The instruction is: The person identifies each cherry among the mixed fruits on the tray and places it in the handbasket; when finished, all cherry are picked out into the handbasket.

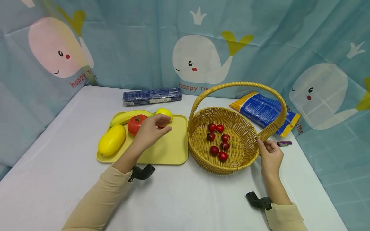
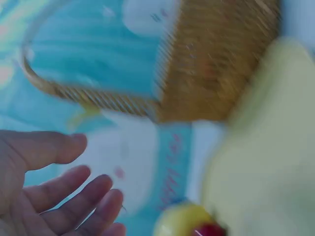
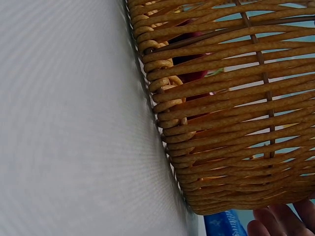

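My left hand (image 1: 151,130) hovers over the yellow tray (image 1: 173,154), its fingers loosely bent and apart. In the left wrist view no object lies between the thumb and fingers (image 2: 81,204). Around it on the tray are a red apple (image 1: 136,124), a banana (image 1: 130,116), a lemon (image 1: 164,114) and a yellow oval fruit (image 1: 112,140). Something small and red shows beside the lemon, mostly hidden by the hand. My right hand (image 1: 271,156) pinches the rim of the wicker basket (image 1: 212,166) at the handle's right foot. Several cherries (image 1: 214,150) lie inside the basket.
Behind the tray lies a dark blue packet (image 1: 152,96). A blue and orange bag (image 1: 264,110) rests behind the basket, and a small purple wrapped candy (image 1: 284,143) is right of my right hand. A whale-print curtain (image 1: 130,57) hangs along the table's back.
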Tool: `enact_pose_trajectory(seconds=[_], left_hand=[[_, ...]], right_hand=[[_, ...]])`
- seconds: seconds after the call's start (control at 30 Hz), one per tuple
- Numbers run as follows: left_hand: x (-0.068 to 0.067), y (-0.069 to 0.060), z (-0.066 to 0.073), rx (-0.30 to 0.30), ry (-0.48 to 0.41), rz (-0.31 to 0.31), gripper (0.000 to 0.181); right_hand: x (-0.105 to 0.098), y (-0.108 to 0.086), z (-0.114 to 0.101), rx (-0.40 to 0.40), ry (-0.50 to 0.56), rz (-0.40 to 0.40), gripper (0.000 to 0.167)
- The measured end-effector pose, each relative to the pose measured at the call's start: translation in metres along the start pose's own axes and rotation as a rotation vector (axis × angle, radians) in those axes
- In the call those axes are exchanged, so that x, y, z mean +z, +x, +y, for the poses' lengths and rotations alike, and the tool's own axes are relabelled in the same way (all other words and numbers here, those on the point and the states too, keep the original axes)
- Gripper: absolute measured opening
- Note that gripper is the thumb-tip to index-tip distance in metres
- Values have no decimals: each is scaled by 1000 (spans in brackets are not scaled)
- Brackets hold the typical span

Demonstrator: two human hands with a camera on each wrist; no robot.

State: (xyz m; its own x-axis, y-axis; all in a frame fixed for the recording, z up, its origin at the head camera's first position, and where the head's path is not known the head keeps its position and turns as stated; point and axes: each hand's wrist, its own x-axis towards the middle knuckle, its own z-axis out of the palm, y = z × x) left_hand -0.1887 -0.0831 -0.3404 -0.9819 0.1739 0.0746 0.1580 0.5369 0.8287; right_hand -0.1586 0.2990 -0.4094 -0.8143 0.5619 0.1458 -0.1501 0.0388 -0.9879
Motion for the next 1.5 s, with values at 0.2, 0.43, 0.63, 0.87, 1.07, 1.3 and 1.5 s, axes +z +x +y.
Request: enact_pose_trajectory(seconds=[0.2,0.43,0.63,0.87,1.07,1.3,1.5], left_hand=[[8,13,-35,-125,18,47,40],[20,20,-47,-155,130,30,56],[25,24,-48,-173,204,2,70],[30,30,-49,-173,243,-16,62],[33,33,-50,-153,270,-6,51],[37,38,-51,-130,316,7,41],[41,42,-51,-113,353,14,38]], right_hand=[[-1,-1,1,12,-13,6,12],[-1,-1,0,4,-19,5,13],[-1,0,-1,-8,-12,-2,13],[-1,0,-1,-2,2,-3,12],[0,-1,-1,-5,6,-5,12],[-1,0,0,-6,13,0,11],[-1,1,1,-6,17,7,10]])
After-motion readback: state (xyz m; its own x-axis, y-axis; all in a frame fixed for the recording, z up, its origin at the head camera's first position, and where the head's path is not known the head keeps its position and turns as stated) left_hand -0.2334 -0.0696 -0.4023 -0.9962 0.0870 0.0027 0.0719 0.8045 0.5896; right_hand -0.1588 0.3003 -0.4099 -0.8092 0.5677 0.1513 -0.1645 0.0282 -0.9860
